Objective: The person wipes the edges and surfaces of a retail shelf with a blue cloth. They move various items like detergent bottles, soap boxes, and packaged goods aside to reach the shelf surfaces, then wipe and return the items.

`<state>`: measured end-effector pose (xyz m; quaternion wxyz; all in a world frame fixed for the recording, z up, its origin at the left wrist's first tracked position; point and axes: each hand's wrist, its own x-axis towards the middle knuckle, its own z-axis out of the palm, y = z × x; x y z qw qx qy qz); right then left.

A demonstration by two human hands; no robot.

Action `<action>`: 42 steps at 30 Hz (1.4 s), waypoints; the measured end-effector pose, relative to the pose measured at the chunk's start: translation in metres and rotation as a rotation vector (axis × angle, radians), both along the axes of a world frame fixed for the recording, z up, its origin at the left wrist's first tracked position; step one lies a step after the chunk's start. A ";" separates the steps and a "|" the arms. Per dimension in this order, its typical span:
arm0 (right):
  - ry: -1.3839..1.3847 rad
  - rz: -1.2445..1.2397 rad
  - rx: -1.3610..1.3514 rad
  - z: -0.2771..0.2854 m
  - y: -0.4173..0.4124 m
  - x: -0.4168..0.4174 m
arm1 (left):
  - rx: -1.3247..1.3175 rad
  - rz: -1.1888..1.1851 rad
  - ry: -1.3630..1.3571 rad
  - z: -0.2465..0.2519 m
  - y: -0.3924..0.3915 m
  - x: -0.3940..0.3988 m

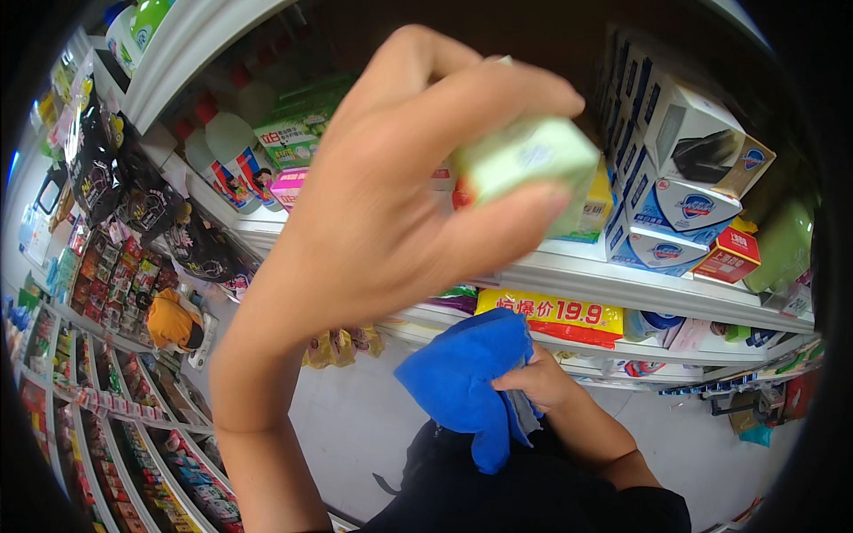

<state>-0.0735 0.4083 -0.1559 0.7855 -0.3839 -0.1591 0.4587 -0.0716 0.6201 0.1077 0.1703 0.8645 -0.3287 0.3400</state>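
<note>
My left hand (393,180) is raised in front of the shelf, its fingers and thumb wrapped around a pale green box (540,160) that is blurred. Lower down and close to my body, my right hand (536,383) grips a blue cloth (466,373) with a grey underside, which hangs in folds. Behind the green box, a yellow box (598,206) stands on the white shelf (580,263). To the right of it rises a stack of Safeguard soap boxes (693,206). My left hand and forearm hide part of the shelf.
Bottles with red caps (230,143) and green soap boxes (293,133) stand at the shelf's left. A red box (730,253) sits by the Safeguard stack. Yellow packaging (553,310) lies one shelf below. Black bags (143,200) hang at left. A person in orange (173,320) is farther off.
</note>
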 end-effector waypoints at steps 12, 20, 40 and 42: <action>0.024 -0.038 0.010 0.005 -0.029 0.018 | 0.113 0.460 0.244 0.030 0.005 0.099; 0.003 0.008 0.021 0.003 -0.031 0.028 | 0.030 0.631 0.531 0.043 0.017 0.100; -0.004 0.053 -0.072 -0.001 -0.042 0.032 | 0.285 0.567 0.565 0.058 -0.002 0.136; 0.007 0.018 0.007 -0.001 -0.043 0.030 | 0.268 0.534 0.548 0.057 -0.006 0.138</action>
